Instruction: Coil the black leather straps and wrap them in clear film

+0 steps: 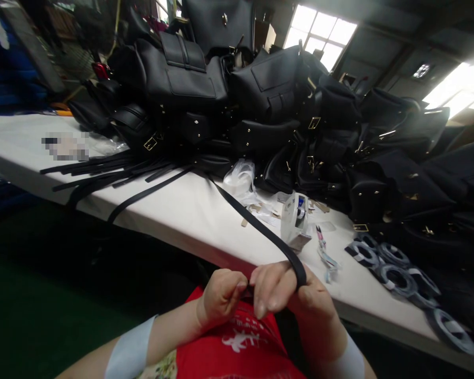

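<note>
A long black strap (256, 223) runs from the pile of straps across the white table to my right hand (276, 289). It bends over the back of that hand near the thumb, and the fingers are curled around part of it. Close beside it, my left hand (223, 296) is closed in a pinch at a small dark piece that looks like the strap's end. The fingers of both hands nearly meet in front of the red apron (240, 347), and what lies between them is mostly hidden. More black straps (138, 168) lie fanned out on the table to the left.
Black handbags (181, 79) with gold buckles are heaped along the back of the white table (166, 210). A white tape dispenser (294, 218), small snips (319, 237), a plastic-wrapped roll (240, 176) and several wrapped coils (395, 276) sit nearer.
</note>
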Tool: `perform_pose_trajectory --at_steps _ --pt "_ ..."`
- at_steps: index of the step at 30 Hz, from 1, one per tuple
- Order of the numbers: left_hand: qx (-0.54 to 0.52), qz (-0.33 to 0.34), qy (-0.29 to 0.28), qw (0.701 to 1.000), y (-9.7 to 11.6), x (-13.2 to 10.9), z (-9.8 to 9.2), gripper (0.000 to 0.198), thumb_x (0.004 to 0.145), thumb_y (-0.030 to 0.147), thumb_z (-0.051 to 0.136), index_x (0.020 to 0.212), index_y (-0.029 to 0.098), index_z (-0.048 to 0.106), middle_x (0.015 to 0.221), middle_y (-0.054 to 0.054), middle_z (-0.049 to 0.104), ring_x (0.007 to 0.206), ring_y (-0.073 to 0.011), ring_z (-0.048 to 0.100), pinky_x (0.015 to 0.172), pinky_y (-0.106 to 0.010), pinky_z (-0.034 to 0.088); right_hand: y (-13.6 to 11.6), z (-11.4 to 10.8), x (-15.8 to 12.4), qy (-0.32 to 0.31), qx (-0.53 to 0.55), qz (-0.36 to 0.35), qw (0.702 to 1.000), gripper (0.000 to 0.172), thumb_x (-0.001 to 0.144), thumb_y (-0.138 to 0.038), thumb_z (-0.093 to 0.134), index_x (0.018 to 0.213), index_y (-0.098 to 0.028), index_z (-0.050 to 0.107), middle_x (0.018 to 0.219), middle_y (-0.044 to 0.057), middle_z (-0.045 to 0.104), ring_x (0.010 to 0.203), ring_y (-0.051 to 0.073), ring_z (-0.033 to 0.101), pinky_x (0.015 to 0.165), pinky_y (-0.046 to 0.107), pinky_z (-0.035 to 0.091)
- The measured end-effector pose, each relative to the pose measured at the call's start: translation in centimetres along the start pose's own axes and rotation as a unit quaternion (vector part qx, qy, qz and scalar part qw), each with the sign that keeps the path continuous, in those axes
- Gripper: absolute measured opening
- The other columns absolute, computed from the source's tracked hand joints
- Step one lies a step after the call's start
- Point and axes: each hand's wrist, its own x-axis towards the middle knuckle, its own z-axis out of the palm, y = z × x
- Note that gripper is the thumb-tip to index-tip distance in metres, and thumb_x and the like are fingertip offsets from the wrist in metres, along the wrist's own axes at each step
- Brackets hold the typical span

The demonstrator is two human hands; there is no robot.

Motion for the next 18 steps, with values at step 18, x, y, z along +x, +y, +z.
perform_pose_trajectory --at_steps 18 --pt "0.028 -0.021 0.005 0.999 -1.3 0.4 0.7 0.038 0.101 0.030 0.029 0.087 0.016 0.062 0.062 -0.002 0.059 0.055 -0.0127 0.055 0.057 -0.023 0.040 -1.4 -1.0 -1.2 0.255 -0.155 -0.123 0.946 0.029 0.096 -0.043 0.048 0.088 -0.027 0.072 0.057 -0.001 0.063 0.043 0.014 0.056 0.073 0.041 0.052"
